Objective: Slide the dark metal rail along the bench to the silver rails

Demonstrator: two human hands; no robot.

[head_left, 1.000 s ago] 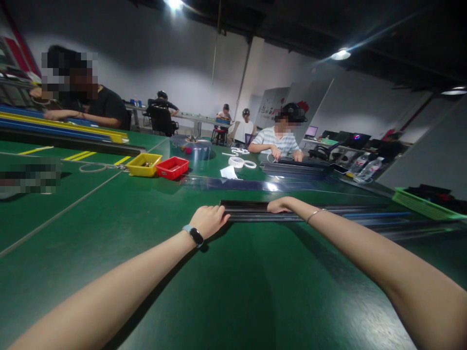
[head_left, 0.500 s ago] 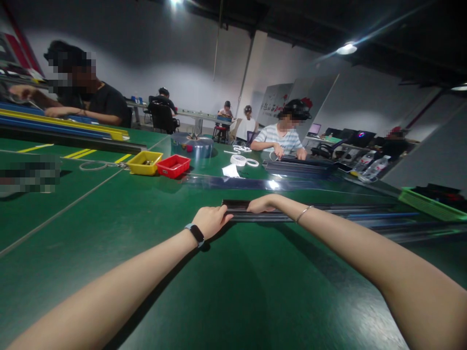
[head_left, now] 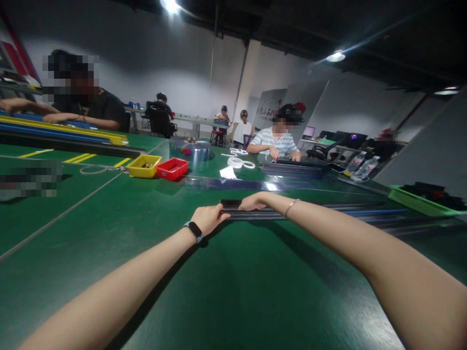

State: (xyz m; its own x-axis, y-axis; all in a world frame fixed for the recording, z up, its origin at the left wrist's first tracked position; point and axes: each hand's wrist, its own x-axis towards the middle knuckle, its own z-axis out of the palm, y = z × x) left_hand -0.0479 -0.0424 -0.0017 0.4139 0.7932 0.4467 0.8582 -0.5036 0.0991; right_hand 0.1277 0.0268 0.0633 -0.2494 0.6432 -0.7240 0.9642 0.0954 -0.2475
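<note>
A long dark channel-shaped profile lies across the green table, running off to the right. My left hand is closed on its left end, thumb along the near edge and fingers bent over the end. Just to the right, my right hand is closed over the far side of the same profile, palm down. Its fingertips dip behind the near wall, so whatever they may pinch is hidden. A few more dark and bluish strips lie beside the profile on the right.
Beyond my hands lie a clear plastic strip, white tape rolls, a yellow bin and a red bin. A green basket stands at right. Co-workers sit across the table and at far left, beside yellow and blue profiles.
My right hand has shifted slightly left along the profile, closer to my left hand. My left hand keeps its hold. The whole view has turned a little.
</note>
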